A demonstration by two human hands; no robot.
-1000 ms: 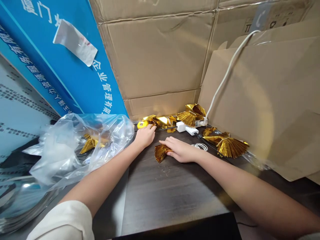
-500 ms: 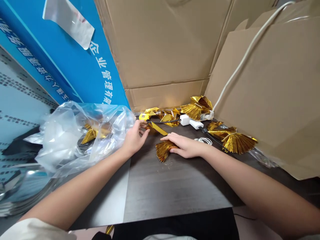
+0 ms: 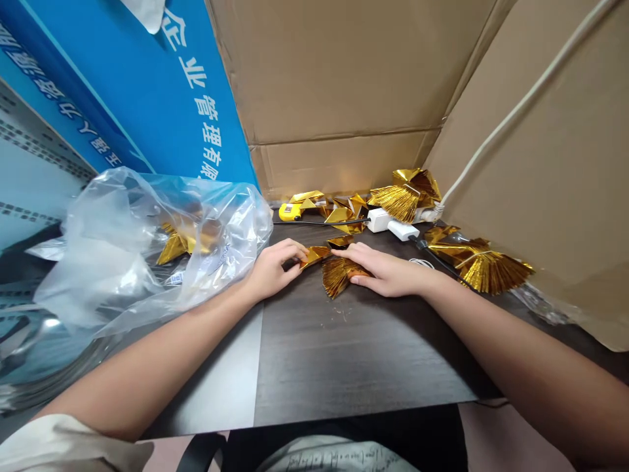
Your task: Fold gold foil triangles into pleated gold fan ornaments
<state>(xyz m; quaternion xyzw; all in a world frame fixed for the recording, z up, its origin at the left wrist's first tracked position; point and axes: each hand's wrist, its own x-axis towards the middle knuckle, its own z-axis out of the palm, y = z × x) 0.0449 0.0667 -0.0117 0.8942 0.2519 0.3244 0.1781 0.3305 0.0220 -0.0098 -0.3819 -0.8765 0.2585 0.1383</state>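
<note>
"What does the gold thing look like?"
"It's a pleated gold foil fan (image 3: 338, 276), crinkled and shiny, lying on the table (image 3: 354, 354)."
"And the hands?"
"The right hand (image 3: 387, 273) rests open on its edge. The left hand (image 3: 272, 270) grips a folded gold foil piece (image 3: 314, 255) just beside it."

Left hand (image 3: 272, 270) touches gold foil (image 3: 314, 255); right hand (image 3: 386, 272) rests on a pleated fan (image 3: 338, 275).

Pleated gold foil fan (image 3: 339, 276), loosely gathered, lying flat; folded gold foil triangle (image 3: 314, 256) just beside it, slightly tilted.
</note>
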